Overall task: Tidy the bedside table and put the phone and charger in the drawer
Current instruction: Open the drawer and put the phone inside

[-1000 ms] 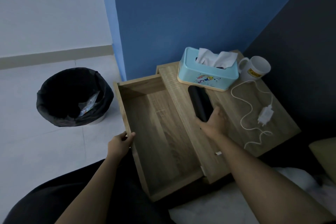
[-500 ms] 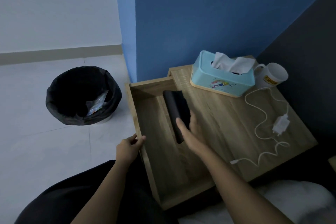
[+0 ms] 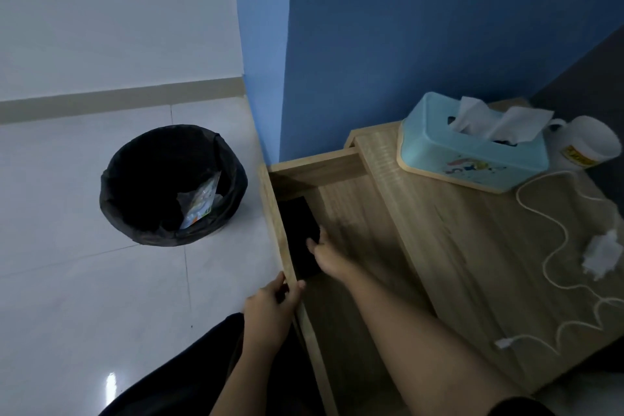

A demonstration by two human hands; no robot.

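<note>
Phone [image 3: 301, 236] lies flat in the open drawer [image 3: 351, 213], right hand [image 3: 329, 258] touching it with loose open grip; left hand [image 3: 270, 309] grips the drawer's side; charger [image 3: 599, 252] rests on the worktop [image 3: 472, 246].

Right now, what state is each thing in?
Wooden drawer: pulled open.
Black phone: lying in the drawer along its left wall.
White charger with cable: on the tabletop, unplugged.
Right hand: fingertips on the phone.
Left hand: gripping the drawer's edge.
Black-lined bin: holds a wrapper.
</note>
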